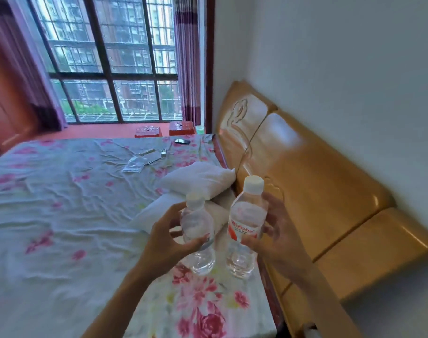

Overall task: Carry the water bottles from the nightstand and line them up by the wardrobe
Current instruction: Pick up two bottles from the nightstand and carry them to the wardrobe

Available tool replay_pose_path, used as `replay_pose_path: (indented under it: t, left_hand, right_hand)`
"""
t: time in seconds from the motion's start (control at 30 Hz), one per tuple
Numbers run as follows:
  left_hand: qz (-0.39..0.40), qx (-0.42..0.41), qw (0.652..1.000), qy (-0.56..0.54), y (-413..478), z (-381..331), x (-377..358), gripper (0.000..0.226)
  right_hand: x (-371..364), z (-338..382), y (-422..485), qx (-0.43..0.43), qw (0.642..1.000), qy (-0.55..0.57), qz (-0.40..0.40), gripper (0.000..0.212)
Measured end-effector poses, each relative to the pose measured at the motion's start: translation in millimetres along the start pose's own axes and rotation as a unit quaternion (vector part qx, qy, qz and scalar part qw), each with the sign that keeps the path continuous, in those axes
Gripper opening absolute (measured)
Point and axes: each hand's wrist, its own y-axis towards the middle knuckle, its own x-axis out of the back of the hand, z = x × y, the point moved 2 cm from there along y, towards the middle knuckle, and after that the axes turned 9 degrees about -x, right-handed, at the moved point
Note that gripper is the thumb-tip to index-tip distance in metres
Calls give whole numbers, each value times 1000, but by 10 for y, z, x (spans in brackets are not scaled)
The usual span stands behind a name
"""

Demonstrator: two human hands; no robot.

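The fingers [175, 212] of the left hand [167, 237] curl round the middle of the first water bottle [197, 224], with the thumb pressed on its near side, so this hand grips it. The bottle is clear, has a white cap and stands nearly upright in the air above the near corner of the flowered sheet [208, 301]. Just beside it, but not touching, is the second water bottle [247, 215], a little higher, with a white cap and a red and white label. The right hand [277, 240] holds this one in the same way: its fingers [269, 203] wrap round the far side and the thumb lies across the label's lower edge. Both bottles are therefore carried in the hands, not set down. Farther away, from the left, there is a reddish wooden panel [5, 98], then a purple curtain [37, 76], a large window [105, 57] with dark bars, and a second curtain [188, 57]. Below the window stand two red stools [148, 131], close together, and just right of them a small green thing [200, 129]. On the sheet lie some flat papers [139, 162] and a dark phone [182, 141]; what the small things beside them are I cannot tell. Two white pillows [200, 179] lie behind the bottles, close to the glossy wooden headboard [305, 179], which runs along the white wall [354, 69]
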Motion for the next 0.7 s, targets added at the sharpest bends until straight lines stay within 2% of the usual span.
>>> replay_pose_path:
  t: [0.33,0.47,0.7]
  left_hand:
    - [-95,25,994,45,-440,143,1519,63]
    - [-120,45,989,73,-655,172,2183,67]
    - [-107,75,981,140,-986,250,3168,67]
  right_hand:
    - [-1402,291,357,21,992,-2,121,82]
    - [-2001,506,488,42,984,-20,173,78]
    - [-3063,953,728,79,965,-13,249,81]
